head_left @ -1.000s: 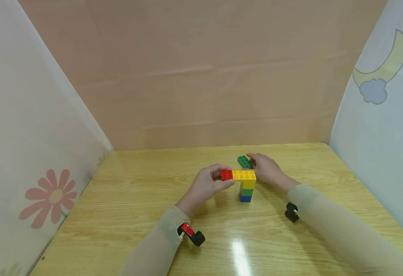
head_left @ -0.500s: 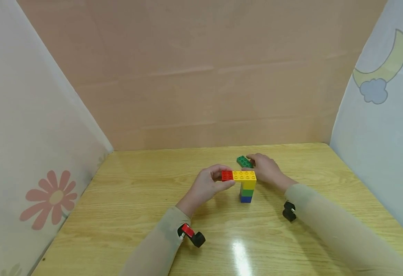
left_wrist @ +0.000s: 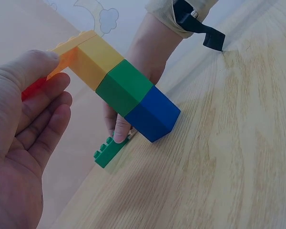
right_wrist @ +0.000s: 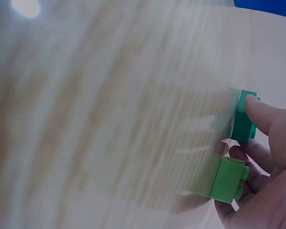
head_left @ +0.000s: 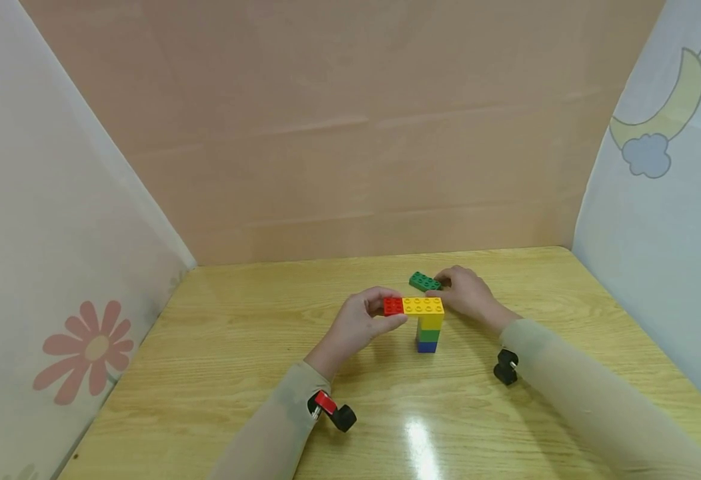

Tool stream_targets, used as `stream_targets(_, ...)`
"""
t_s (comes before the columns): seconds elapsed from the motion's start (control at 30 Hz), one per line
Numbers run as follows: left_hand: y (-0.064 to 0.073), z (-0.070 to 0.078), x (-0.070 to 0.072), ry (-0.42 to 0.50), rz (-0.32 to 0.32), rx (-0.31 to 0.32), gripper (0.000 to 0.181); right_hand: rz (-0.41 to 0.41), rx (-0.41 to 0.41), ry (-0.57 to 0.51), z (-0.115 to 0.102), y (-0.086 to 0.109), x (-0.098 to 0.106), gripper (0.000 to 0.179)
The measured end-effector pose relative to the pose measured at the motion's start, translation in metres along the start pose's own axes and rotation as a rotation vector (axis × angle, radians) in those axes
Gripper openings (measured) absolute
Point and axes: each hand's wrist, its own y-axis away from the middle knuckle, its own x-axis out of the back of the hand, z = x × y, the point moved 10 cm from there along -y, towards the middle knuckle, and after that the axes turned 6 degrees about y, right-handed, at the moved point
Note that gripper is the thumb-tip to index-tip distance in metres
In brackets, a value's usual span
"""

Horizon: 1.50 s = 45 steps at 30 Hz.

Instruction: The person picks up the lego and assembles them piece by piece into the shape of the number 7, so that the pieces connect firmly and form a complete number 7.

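Note:
My left hand (head_left: 356, 327) pinches the red toy brick (head_left: 393, 306) at the left end of a brick build. A yellow brick (head_left: 423, 305) lies beside the red one, above a column of yellow, green (left_wrist: 124, 88) and blue (left_wrist: 153, 114) bricks. Behind the column my right hand (head_left: 467, 293) pinches the right end of a dark green brick (head_left: 425, 281), its thumb on one side and fingers curled below. A light green brick (right_wrist: 226, 181) sits by that hand's lower fingers in the right wrist view; the hand hides it from the head view.
The bricks are on a wooden table (head_left: 236, 333), with a brown backdrop (head_left: 350, 133) along its far edge. Pale decorated panels stand left and right. Each sleeve carries a small black wrist mount (head_left: 505, 367).
The dark green brick has turned slightly, its long side lying more across the table, and my right hand has shifted a little with it. The left hand and the build stay nearly still.

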Motion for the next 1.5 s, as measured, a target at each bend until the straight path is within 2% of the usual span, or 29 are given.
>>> stream_targets(0.37, 0.000, -0.002, 0.002, 0.007, 0.005, 0.016, 0.033, -0.005, -0.020, -0.052, 0.004, -0.001, 0.001, 0.057)
stream_targets(0.67, 0.002, 0.000, 0.002, -0.021, 0.004, 0.013, 0.035, 0.028, -0.031, -0.122, 0.005, 0.007, 0.010, 0.054)
stream_targets(0.87, 0.003, 0.000, 0.003, -0.028, 0.008, 0.011, 0.035, 0.061, -0.031, -0.189, -0.002, 0.013, 0.022, 0.054)
stream_targets(1.1, 0.003, 0.001, 0.003, -0.033, 0.009, 0.002, 0.035, 0.106, -0.001, -0.199, -0.013, 0.021, 0.041, 0.056)
stream_targets(1.5, 0.000, 0.003, -0.001, -0.054, 0.016, 0.007, 0.036, 0.103, 0.025, -0.211, -0.028, 0.037, 0.074, 0.059)
